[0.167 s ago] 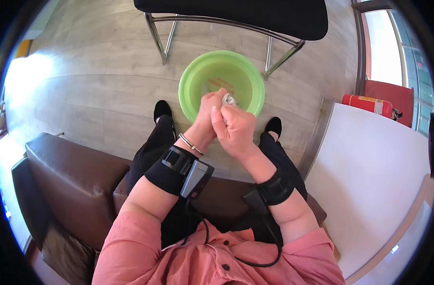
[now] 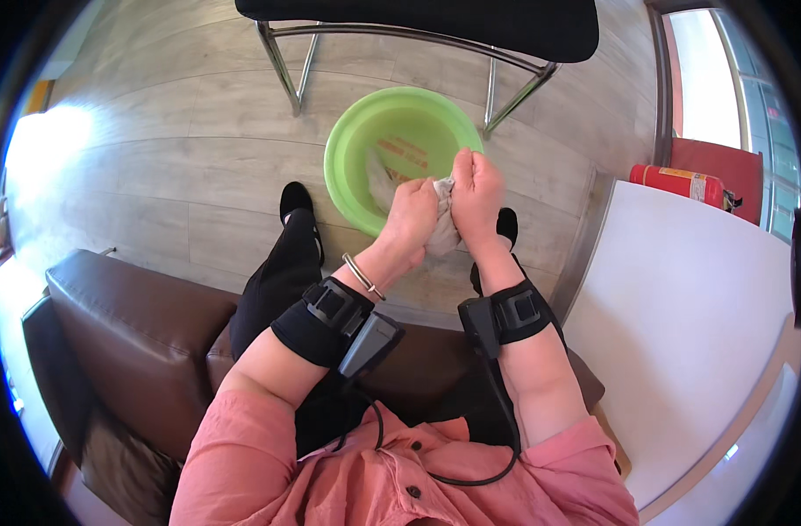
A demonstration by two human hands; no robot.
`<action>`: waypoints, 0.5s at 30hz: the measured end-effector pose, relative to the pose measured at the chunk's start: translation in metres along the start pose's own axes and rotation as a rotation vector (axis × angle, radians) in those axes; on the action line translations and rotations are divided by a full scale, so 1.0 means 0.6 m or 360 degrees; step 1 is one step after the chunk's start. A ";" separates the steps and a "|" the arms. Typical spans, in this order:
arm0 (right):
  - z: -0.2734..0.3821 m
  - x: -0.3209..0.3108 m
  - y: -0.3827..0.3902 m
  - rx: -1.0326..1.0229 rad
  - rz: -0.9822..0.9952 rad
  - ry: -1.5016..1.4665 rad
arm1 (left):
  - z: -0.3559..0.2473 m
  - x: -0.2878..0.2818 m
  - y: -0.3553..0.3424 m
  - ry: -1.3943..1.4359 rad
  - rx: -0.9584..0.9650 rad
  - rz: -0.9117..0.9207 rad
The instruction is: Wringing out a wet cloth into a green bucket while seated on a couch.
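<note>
Your left hand (image 2: pixel 412 216) and right hand (image 2: pixel 477 195) above green basin (image 2: pixel 348 145) near rim, fingers clamped on wet grey cloth (image 2: pixel 441 230) between them.

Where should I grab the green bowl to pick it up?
Probably the green bowl by its rolled rim, one hand on the far-left arc and one on the right. The rim is a thin lip all round; the near side sits under the left hand, right hand and cloth.
</note>
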State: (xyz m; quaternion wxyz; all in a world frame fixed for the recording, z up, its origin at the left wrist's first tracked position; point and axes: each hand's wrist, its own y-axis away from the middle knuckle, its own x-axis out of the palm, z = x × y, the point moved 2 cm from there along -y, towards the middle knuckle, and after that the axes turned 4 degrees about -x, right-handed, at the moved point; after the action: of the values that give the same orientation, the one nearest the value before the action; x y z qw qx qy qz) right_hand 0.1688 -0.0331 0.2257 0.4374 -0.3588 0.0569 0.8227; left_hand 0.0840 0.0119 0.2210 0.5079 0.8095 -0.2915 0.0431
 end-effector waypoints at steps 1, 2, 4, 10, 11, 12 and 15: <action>0.004 0.001 0.001 0.0064 0.0027 -0.0028 | 0.001 -0.013 -0.012 -0.0145 -0.0025 -0.0024; 0.009 -0.002 0.000 0.0125 0.0052 -0.0045 | -0.003 -0.017 -0.012 -0.0145 -0.0025 -0.0019; 0.067 0.001 0.024 0.0106 0.0053 -0.0316 | -0.018 -0.026 -0.010 0.0155 0.0130 0.0037; -0.011 -0.007 0.005 0.0247 0.0071 -0.0130 | -0.040 0.012 0.029 -0.0402 -0.0043 -0.0024; -0.016 0.000 0.001 0.0250 0.0068 -0.0146 | -0.033 0.002 0.015 -0.0259 0.0004 0.0028; -0.020 0.002 -0.004 0.0205 -0.0026 -0.0133 | -0.030 -0.003 0.003 -0.0112 0.0049 0.0089; -0.032 -0.016 -0.019 0.0328 -0.0071 -0.0266 | -0.044 -0.019 -0.010 -0.0033 0.0158 0.0158</action>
State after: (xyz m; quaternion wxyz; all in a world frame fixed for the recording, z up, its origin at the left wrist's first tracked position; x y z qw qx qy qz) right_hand 0.1910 -0.0405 0.2201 0.4932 -0.2433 0.0966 0.8296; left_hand 0.0834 0.0411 0.2249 0.4613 0.8186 -0.3340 0.0742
